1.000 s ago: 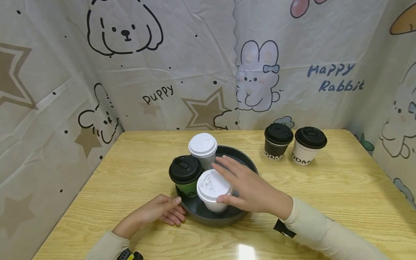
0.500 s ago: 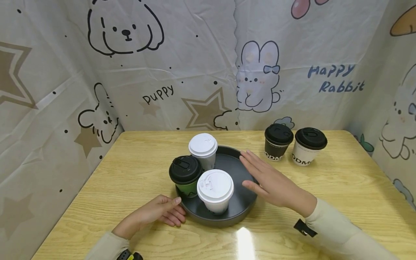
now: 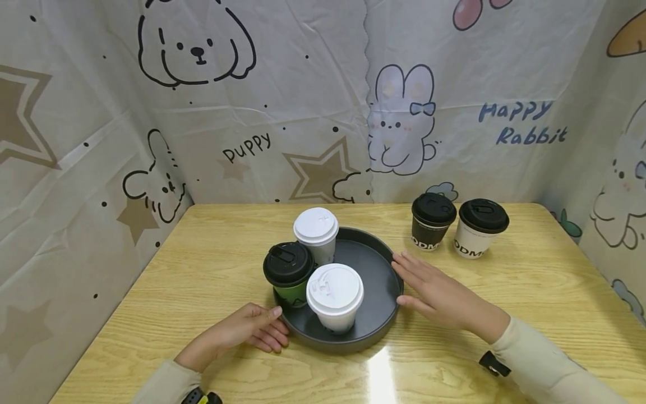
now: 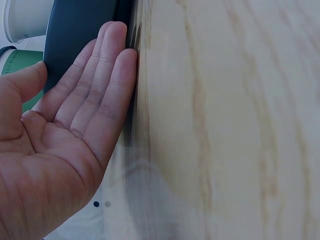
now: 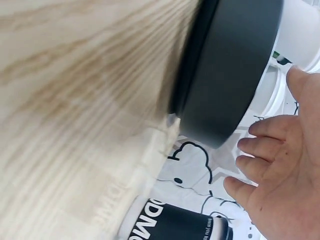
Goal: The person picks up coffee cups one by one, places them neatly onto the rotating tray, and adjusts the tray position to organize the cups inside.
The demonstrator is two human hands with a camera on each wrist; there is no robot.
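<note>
A round dark grey tray (image 3: 375, 280) stands on the wooden table with three lidded paper cups grouped in its left half. Nearest is a white cup (image 3: 335, 297) with a white lid; left of it stands a green cup (image 3: 290, 275) with a black lid, and behind them a grey cup (image 3: 316, 233) with a white lid. My left hand (image 3: 252, 325) rests at the tray's front-left rim, fingers extended along its outer wall in the left wrist view. Beside the right rim is my right hand (image 3: 444, 294), fingers extended and holding nothing; whether it touches the rim I cannot tell.
At the back right stand a black cup (image 3: 433, 220) and a white cup (image 3: 479, 227), both with black lids, side by side. Printed cloth (image 3: 303, 84) hangs behind and at both sides of the table (image 3: 222, 241).
My right hand has moved off the white cup in front, rightward and slightly down, to the tray's right rim. The left hand, tray and cups have stayed in place.
</note>
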